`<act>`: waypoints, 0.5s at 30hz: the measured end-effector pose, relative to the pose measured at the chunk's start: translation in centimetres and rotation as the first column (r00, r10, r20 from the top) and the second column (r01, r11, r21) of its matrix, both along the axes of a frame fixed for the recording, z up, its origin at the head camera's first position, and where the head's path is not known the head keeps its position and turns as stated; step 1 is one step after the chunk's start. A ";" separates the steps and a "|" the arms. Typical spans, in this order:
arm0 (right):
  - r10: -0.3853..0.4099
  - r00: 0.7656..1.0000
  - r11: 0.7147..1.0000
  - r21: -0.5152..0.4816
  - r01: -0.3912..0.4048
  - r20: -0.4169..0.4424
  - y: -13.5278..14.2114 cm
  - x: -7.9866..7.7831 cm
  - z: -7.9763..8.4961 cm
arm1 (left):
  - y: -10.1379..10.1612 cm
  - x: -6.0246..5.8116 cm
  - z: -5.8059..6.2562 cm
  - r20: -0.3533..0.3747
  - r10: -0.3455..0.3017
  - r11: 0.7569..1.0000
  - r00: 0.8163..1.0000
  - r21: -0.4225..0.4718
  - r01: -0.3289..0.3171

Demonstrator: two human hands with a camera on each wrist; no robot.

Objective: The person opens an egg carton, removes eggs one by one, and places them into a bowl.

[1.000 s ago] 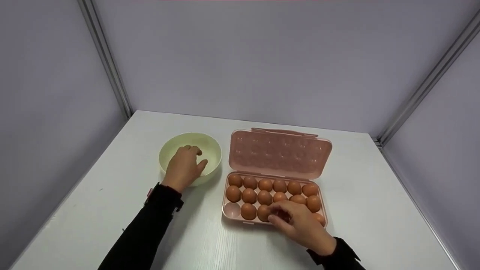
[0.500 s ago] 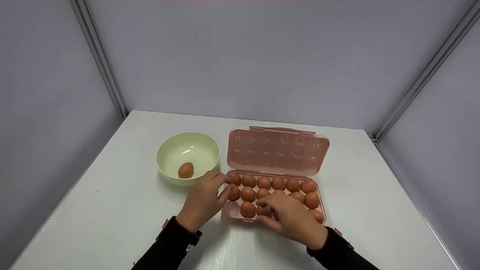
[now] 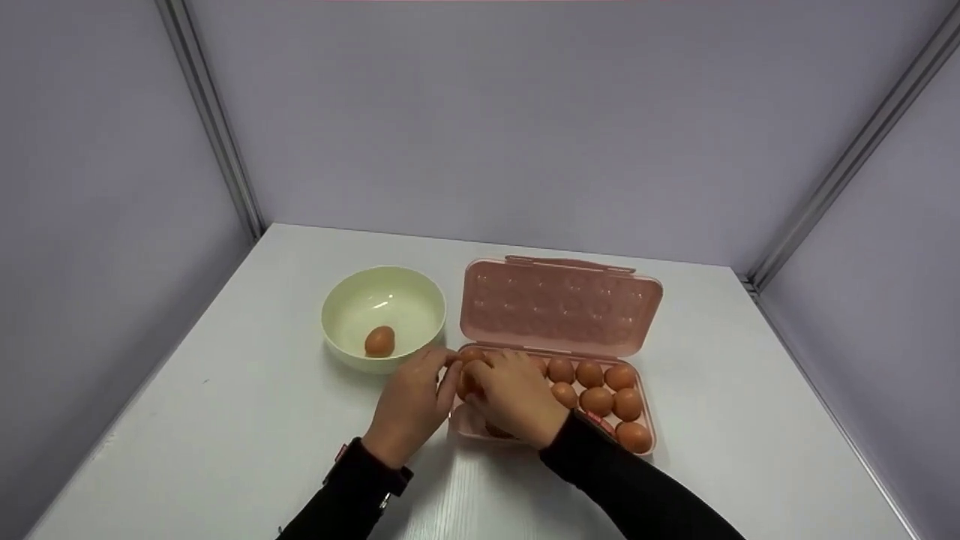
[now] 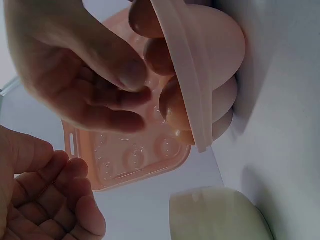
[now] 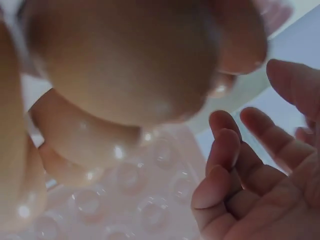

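A pink egg carton (image 3: pixel 651 420) lies opened, filled with rows of brown eggs (image 3: pixel 628 405). Its front-left pocket (image 3: pixel 465 421) holds no egg. My right hand (image 3: pixel 517 394) reaches across the carton's left part, fingertips around an egg (image 3: pixel 468 384) at its left end. In the right wrist view, the right hand's thumb and fingers (image 5: pixel 225 147) are spread apart beside the eggs. My left hand (image 3: pixel 411 399) hovers at the carton's left edge; in the left wrist view its fingers (image 4: pixel 80 195) are loosely bent around nothing. One brown egg (image 3: pixel 379 342) rests in the pale green bowl (image 3: pixel 352 300).
The carton's lid (image 3: pixel 559 309) stands raised behind the eggs. Left of the carton is the bowl, its rim close to my left fingertips. Everything sits on a white table (image 3: pixel 225 420) enclosed by grey panels (image 3: pixel 480 127).
The left hand has come out of the bowl, leaving an egg visible there, and moved right to the carton's edge. My right hand has shifted left over the carton.
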State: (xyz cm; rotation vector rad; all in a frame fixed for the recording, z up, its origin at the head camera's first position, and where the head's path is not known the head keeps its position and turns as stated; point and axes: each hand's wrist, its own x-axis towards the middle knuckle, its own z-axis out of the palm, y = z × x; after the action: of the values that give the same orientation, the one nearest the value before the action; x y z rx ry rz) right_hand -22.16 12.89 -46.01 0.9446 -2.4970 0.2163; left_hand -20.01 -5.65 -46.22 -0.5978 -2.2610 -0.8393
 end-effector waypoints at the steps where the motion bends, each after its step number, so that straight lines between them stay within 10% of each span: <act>1: -0.009 1.000 1.000 0.010 0.009 0.023 -0.1 -0.3 -0.2 | 0.1 0.0 -0.1 -0.002 0.001 1.000 1.000 0.003 -0.001; 15: -0.072 0.993 0.994 0.088 0.064 0.091 -0.9 -0.8 -0.5 | 0.4 0.1 -0.3 0.009 -0.013 0.999 1.000 0.040 0.013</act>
State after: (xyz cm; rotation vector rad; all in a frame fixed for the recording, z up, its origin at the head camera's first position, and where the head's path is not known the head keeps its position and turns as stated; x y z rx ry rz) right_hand -22.98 11.98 -46.49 0.8995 -2.6387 0.1359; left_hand -19.95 -5.23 -46.55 -0.5918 -2.2451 -0.8931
